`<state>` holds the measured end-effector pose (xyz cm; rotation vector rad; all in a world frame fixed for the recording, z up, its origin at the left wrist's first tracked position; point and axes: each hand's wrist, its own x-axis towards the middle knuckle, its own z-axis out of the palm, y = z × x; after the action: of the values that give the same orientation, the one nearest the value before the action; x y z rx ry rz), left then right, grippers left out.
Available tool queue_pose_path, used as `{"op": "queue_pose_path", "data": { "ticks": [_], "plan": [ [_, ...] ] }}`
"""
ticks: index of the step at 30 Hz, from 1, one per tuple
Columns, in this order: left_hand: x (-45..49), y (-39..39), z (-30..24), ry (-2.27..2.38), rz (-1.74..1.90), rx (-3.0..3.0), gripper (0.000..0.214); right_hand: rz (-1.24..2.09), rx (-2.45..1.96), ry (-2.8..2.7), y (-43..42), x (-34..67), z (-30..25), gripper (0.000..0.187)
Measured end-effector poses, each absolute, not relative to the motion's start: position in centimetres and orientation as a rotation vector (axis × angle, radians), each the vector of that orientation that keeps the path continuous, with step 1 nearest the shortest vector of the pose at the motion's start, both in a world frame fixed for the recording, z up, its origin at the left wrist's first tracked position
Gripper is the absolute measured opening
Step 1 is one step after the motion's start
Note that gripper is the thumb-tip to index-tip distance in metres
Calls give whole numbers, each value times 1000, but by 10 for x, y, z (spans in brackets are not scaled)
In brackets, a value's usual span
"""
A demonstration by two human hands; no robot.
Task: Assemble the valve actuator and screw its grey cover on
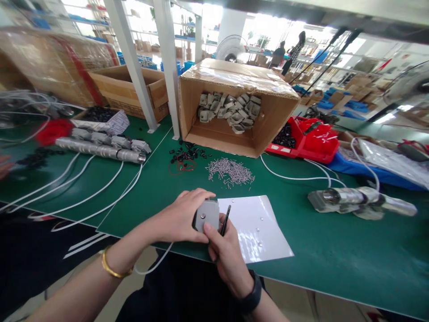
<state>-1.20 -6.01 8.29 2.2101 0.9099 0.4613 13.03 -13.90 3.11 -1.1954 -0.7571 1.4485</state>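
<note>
My left hand (179, 218) is closed around a small grey housing (210, 213), which has a round silvery spot on its face. A white cable (157, 267) hangs below that hand; whether it joins the housing is hidden. My right hand (231, 255) presses its thumb against the housing's lower edge. Between its fingers stands a slim black pen-like tool (226, 218), tip up. Beneath and beside the hands lies a white sheet (264, 237) with several small shiny round pieces. Just beyond are a heap of small metal pins or screws (231, 171) and scattered black parts (189, 153).
A cardboard box (221, 138) on its side holds several grey housings. Taped housing bundles lie left (100, 150) and right (360, 199), trailing white cables. A red bin (318, 145) stands at right, metal posts (169, 67) behind. Another person's hand (5, 166) shows far left.
</note>
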Motion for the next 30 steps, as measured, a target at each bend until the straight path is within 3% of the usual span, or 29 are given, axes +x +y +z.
{"op": "queue_pose_path", "data": {
  "ticks": [5, 15, 23, 30],
  "plan": [
    [-15, -36, 75, 798, 500, 1923, 33, 1455, -1168, -688, -136, 128, 34, 54],
    [-4, -47, 58, 920, 672, 1906, 37, 1473, -1224, -682, -137, 131, 38, 51],
    [-17, -33, 78, 817, 614, 2016, 31, 1379, -1281, -1231, -106, 171, 72, 44],
    [-2, -16, 62, 883, 720, 2041, 35, 1408, -1262, -1022, -102, 157, 52, 49]
  ]
}}
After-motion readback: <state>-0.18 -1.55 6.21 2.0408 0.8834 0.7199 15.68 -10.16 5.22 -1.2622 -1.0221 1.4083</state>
